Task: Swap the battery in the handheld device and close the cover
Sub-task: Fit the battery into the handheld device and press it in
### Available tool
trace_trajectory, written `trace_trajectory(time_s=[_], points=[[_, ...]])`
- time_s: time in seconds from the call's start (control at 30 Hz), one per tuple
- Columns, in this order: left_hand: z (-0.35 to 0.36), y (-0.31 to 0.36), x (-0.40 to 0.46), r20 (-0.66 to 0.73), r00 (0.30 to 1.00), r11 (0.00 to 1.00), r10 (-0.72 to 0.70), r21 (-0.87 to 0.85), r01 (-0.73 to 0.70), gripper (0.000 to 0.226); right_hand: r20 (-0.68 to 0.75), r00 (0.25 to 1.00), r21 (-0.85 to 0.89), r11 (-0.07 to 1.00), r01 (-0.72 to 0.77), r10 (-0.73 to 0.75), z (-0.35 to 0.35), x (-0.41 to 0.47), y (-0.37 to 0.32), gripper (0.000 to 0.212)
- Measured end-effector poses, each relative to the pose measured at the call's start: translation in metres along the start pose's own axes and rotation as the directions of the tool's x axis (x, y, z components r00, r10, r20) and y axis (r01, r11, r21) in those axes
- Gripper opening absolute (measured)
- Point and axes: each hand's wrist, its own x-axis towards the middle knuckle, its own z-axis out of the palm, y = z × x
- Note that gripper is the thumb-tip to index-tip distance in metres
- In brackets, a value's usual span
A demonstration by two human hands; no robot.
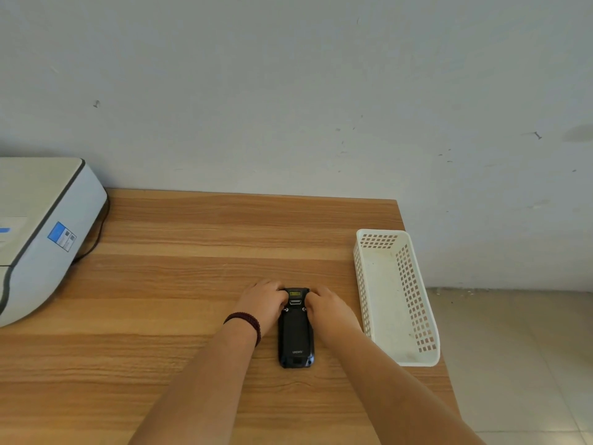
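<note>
Head view, left to right: printer (41, 232) at table (192, 252) edge, left hand (264, 300) and right hand (325, 305) curled round the far end of the black scanner (296, 332), lying face-down mid-table, cover on. White basket (398, 297) just right, no battery visible in it. Risks: thumbs slip off the two latches, scanner skids on smooth wood, cover pops and flies off the near table edge.

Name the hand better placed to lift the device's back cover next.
Neither clearly: left hand and right hand both grip the far end of the handheld device, one on each side. Probably use both together.
</note>
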Motion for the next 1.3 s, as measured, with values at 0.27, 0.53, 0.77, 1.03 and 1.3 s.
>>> trace_trajectory(time_s=[0.27, 0.53, 0.77, 1.03, 1.3], points=[[-0.002, -0.001, -0.001, 0.018, 1.0, 1.0, 0.014, -0.015, -0.014, 0.019, 0.038, 0.997, -0.148, 0.986, 0.078, -0.074, -0.002, 0.003, 0.0, 0.021], [0.0, -0.002, -0.001, 0.031, 0.999, 1.0, 0.01, -0.023, -0.009, 0.024, 0.03, 0.982, -0.208, 0.96, 0.188, -0.186, 0.005, 0.006, 0.01, 0.034], [0.002, -0.002, 0.0, 0.033, 0.999, 0.999, 0.032, 0.004, -0.032, 0.024, 0.06, 0.981, -0.217, 0.957, 0.191, -0.182, 0.007, 0.012, 0.011, 0.027], [0.004, -0.001, 0.001, 0.055, 0.992, 0.985, 0.117, 0.12, -0.122, 0.024, 0.085, 0.973, -0.253, 0.94, 0.229, -0.214, 0.008, 0.016, 0.011, 0.03], [0.007, 0.001, -0.002, 0.046, 0.992, 0.981, 0.114, 0.153, -0.12, 0.03, 0.067, 0.964, -0.3, 0.917, 0.265, -0.257, 0.017, 0.018, 0.016, 0.027]])
